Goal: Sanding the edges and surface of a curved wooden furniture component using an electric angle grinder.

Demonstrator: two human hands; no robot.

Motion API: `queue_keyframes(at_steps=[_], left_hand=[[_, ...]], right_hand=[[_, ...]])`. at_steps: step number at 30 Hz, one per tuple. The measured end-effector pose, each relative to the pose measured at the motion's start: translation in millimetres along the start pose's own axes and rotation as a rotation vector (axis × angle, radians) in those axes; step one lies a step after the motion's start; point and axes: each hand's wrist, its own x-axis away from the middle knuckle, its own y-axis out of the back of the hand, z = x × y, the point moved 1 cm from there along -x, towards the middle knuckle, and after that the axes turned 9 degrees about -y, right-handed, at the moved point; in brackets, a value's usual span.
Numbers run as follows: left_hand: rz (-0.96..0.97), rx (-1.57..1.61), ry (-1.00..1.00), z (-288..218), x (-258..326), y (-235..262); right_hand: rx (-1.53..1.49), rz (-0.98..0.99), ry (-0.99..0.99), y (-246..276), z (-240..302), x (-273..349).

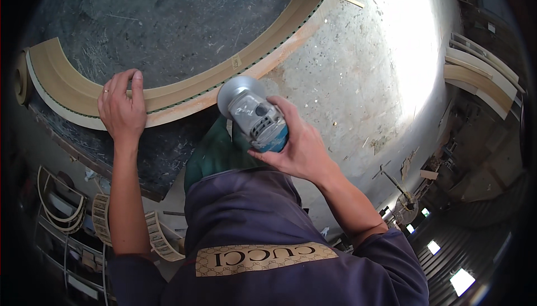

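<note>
The left hand [122, 110] presses flat, fingers spread, on the curved wooden moulding [184, 90] lying across the dark desk [162, 20]. At four o'clock from it, the right hand [299, 149] grips an angle grinder [254, 114], its disc seemingly touching the moulding's edge.

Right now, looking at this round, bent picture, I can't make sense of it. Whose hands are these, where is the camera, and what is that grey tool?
There is no machine here: a person works with two bare hands. The single picture comes from a wide fisheye camera worn on the person's head, looking down, which is why straight edges bend. The left hand presses flat on a curved wooden moulding, a long arc lying on a dark worktop. The right hand grips a grey handheld grinder, its round disc close against the moulding's outer edge. More curved wooden pieces lie at the far right.
</note>
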Motion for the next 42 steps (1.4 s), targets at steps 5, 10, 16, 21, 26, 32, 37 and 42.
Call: queue_keyframes(at_steps=[5, 10, 16, 21, 26, 32, 37, 42], left_hand=[[0.016, 0.003, 0.006, 0, 0, 1], [0.028, -0.001, 0.012, 0, -1, 2], [0.019, 0.01, 0.01, 2, 0, 0], [0.0, 0.031, -0.018, 6, 1, 0], [-0.033, 0.052, -0.045, 8, 2, -3], [-0.062, 0.075, -0.059, 7, 3, -1], [-0.067, 0.079, -0.053, 7, 3, 1], [-0.104, 0.249, -0.031, 10, 3, 5]], right_hand=[[-0.053, -0.21, -0.078, 39, -21, -10], [-0.284, -0.315, -0.105, 61, -44, -24], [-0.137, -0.24, -0.121, 28, -17, -7], [-0.047, -0.06, -0.036, -32, 17, 13], [-0.028, 0.043, 0.041, -59, 35, 13], [-0.032, -0.18, -0.105, -29, 17, 13], [-0.24, -0.313, -0.135, -16, -11, 10], [-0.098, -0.238, -0.052, -39, 18, 17]])
